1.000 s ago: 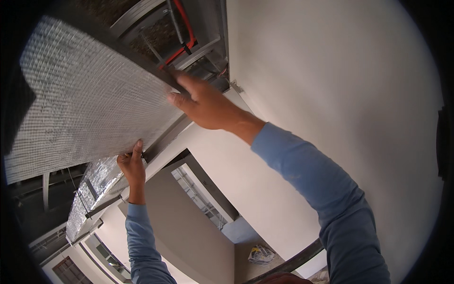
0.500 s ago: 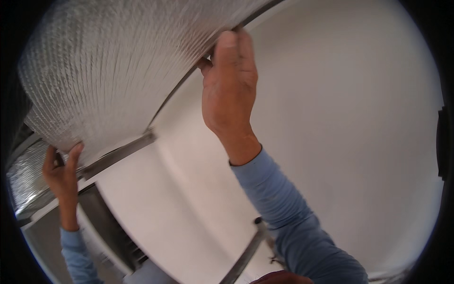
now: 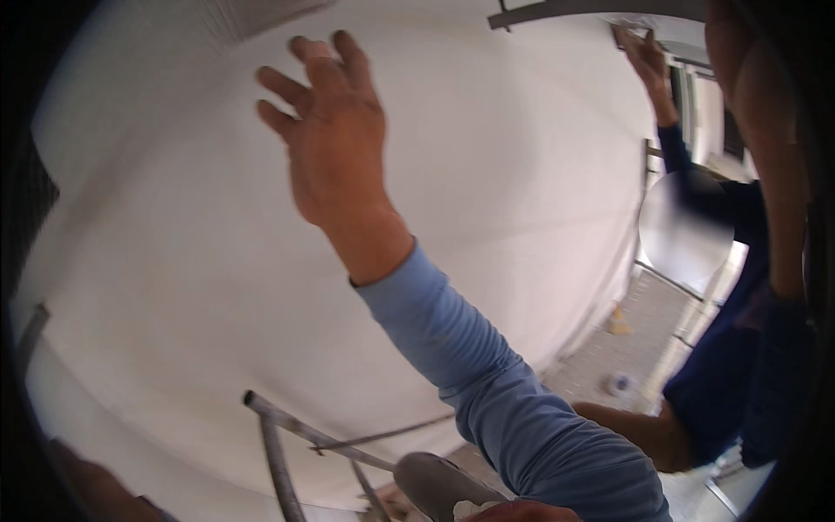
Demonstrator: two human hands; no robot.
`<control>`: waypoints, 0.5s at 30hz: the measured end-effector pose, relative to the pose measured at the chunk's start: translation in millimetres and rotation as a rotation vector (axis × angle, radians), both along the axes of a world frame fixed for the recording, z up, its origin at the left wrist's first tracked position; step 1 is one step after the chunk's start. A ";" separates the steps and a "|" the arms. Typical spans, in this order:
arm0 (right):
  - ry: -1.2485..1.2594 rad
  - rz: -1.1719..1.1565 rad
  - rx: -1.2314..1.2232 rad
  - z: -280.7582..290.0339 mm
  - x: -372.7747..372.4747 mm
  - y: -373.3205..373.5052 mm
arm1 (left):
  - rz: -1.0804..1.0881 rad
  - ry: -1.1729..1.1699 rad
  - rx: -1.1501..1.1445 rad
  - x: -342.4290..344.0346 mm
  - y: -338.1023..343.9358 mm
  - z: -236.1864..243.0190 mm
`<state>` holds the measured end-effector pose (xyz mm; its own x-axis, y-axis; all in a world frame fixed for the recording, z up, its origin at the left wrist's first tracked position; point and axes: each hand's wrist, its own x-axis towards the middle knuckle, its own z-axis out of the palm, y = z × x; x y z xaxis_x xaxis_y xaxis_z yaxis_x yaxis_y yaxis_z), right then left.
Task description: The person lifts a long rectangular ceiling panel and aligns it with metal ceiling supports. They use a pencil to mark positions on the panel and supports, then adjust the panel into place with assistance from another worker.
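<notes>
While a pale, ridged panel (image 3: 252, 22) is showing overhead, the right hand (image 3: 335, 143) is hovering just below it.
Its fingers are standing splayed before a smooth white wall (image 3: 487, 139); I cannot tell the blurred left hand's (image 3: 94, 485) fingers.

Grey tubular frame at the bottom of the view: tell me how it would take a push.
The tubular frame is probably stiff, since it looks like metal tubing. It likely shifts as one piece rather than rolling, because its bars appear joined. Tipping is uncertain: its base is out of view.
</notes>
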<state>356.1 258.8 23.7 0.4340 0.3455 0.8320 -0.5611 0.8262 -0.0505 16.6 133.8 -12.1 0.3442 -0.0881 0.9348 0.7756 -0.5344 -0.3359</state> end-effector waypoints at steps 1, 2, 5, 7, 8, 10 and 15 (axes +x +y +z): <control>-0.011 -0.130 -0.064 -19.4 17.8 -5.2 | -0.077 0.109 -0.010 28.6 21.9 -14.7; 0.025 -0.221 -0.145 -36.8 39.8 -13.4 | -0.237 0.229 -0.069 62.2 39.7 -25.4; 0.015 -0.449 -0.342 -114.5 88.9 -48.0 | -0.683 0.043 -0.529 191.9 118.9 -71.2; 0.019 -0.598 -0.531 -175.3 112.2 -65.8 | -0.761 -0.251 -0.830 262.4 156.4 -89.4; 0.018 -0.679 -0.620 -209.3 120.6 -74.2 | -0.869 -0.365 -0.777 287.5 168.3 -98.1; 0.051 -0.784 -0.872 -275.4 136.6 -88.6 | -0.978 -0.579 -0.778 324.9 179.4 -119.8; -0.157 -1.110 -1.440 -399.0 185.3 -149.4 | -0.965 -0.659 -0.774 380.3 214.6 -159.7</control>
